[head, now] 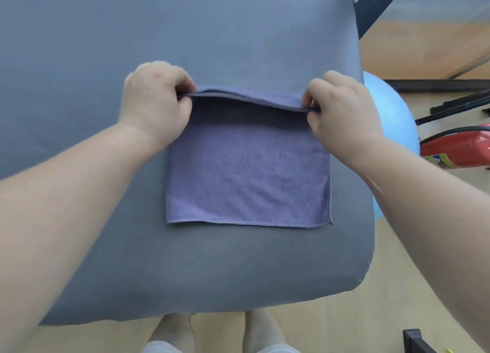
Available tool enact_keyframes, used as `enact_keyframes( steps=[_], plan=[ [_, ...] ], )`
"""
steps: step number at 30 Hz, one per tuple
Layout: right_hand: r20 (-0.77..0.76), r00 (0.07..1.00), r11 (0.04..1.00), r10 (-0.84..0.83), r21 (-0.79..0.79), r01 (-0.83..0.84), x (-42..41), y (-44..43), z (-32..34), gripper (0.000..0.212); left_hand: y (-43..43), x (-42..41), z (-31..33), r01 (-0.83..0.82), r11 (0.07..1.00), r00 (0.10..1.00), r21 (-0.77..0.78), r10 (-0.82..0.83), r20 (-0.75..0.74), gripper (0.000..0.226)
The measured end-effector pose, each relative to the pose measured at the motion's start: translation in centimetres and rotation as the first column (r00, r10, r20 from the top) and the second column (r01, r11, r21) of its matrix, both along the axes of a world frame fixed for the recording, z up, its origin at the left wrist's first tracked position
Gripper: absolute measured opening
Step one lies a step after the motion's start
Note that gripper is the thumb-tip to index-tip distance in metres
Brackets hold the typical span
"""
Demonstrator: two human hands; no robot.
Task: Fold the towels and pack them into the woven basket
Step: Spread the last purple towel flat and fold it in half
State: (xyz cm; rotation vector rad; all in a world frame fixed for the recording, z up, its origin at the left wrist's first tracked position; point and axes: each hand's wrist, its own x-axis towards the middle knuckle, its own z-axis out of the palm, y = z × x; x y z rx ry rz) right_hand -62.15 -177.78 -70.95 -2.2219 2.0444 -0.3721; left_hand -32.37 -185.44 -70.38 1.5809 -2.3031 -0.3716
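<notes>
On grey bed (79,47), left hand (155,103) and right hand (342,111) well apart, each pinching purple towel (246,172) far fold corners

Grey fabric surface (79,47) was open left of and beyond purple microfibre towel (246,172); light-blue round ball (392,119), red fire extinguisher (461,147) blocked right.
</notes>
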Motion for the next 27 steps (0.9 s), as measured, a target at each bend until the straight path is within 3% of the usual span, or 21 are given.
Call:
enact_keyframes(
  steps=[14,22,27],
  plan=[
    [0.079,0.992,0.991,0.101,-0.099,-0.093,2.9,15.2,0.2,0.017,15.3,4.7,0.0,0.054,0.993,0.991,-0.107,-0.066,-0.113,0.015],
    [-0.013,0.998,0.994,-0.063,0.085,0.064,2.4,18.2,-2.9,0.014,17.8,6.4,-3.9,0.075,0.997,0.997,0.036,-0.077,0.029,0.015],
    [0.012,0.997,0.996,-0.082,0.029,0.082,2.4,18.1,-2.3,0.013,17.7,6.1,-3.8,0.081,0.997,0.997,-0.011,-0.081,-0.008,0.015]
  ],
)
